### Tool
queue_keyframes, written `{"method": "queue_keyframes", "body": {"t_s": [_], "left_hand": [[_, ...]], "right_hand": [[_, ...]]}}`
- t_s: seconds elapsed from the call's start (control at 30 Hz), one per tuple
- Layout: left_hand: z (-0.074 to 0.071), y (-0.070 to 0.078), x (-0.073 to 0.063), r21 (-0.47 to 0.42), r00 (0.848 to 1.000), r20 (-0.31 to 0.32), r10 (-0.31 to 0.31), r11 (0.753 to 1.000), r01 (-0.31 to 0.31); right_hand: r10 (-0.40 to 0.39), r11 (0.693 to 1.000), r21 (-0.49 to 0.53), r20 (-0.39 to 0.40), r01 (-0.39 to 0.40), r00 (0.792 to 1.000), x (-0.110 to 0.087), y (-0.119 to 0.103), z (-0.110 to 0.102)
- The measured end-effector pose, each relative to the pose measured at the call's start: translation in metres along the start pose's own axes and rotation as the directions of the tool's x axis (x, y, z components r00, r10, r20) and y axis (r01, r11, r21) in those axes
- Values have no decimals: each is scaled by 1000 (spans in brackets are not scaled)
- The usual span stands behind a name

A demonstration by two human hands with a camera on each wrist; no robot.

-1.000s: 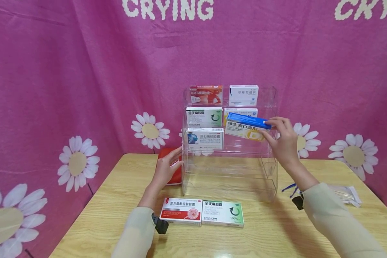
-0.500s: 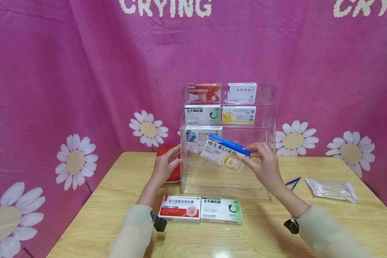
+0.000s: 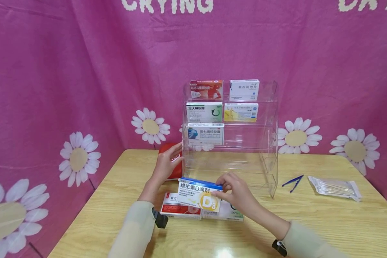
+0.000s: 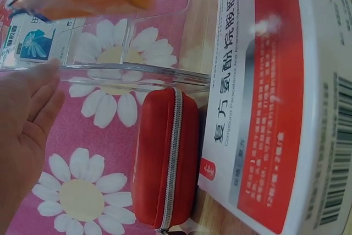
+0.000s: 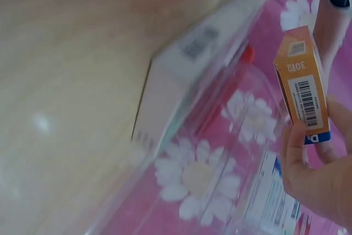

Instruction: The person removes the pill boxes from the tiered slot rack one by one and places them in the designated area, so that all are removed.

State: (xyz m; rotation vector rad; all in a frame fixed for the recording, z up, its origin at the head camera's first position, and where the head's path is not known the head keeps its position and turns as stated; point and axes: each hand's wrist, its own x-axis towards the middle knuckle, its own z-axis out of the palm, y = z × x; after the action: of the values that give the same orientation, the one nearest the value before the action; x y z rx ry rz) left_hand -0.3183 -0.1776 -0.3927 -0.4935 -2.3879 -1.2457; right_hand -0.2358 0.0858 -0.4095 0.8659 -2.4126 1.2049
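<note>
My right hand pinches the right end of a vitamin D drops box, white and yellow with a blue top. The box is tilted and overlaps two medicine boxes lying on the table: a red-and-white one and a green-and-white one. In the right wrist view, the orange end of the vitamin D drops box shows a barcode. My left hand rests with extended fingers at the left side of a clear acrylic display rack. Several medicine boxes stand on the rack's upper three tiers.
A red zippered case sits behind my left hand, beside the rack. To the right of the rack lie blue tweezers and a packet of cotton swabs. A pink flowered cloth hangs behind the wooden table.
My right hand has carried the vitamin D drops box from the rack's third tier down and leftward, to over the boxes on the table. The left hand has stayed at the rack's side.
</note>
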Motion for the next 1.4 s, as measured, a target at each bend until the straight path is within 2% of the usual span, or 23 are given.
{"method": "queue_keyframes", "body": {"t_s": [0.3,0.53,0.8,0.97,1.17,1.4], "left_hand": [[-2,6,2,40,1000,9,-21,999,21],[-2,11,5,60,998,33,-60,996,58],[-2,13,6,73,997,33,-67,995,65],[-3,14,5,77,996,31,-83,994,80],[-2,15,5,69,996,27,-81,994,79],[-2,13,3,65,995,31,-91,994,89]], "right_hand": [[-62,997,48,126,56,990,-9,-11,22],[-25,998,66,213,11,977,-16,-20,32],[12,999,38,331,-26,944,-21,-32,44],[39,999,-41,390,-25,920,-21,-37,49],[6,993,-112,427,46,904,-21,-38,55],[-43,989,-113,409,97,912,-22,-35,63]]}}
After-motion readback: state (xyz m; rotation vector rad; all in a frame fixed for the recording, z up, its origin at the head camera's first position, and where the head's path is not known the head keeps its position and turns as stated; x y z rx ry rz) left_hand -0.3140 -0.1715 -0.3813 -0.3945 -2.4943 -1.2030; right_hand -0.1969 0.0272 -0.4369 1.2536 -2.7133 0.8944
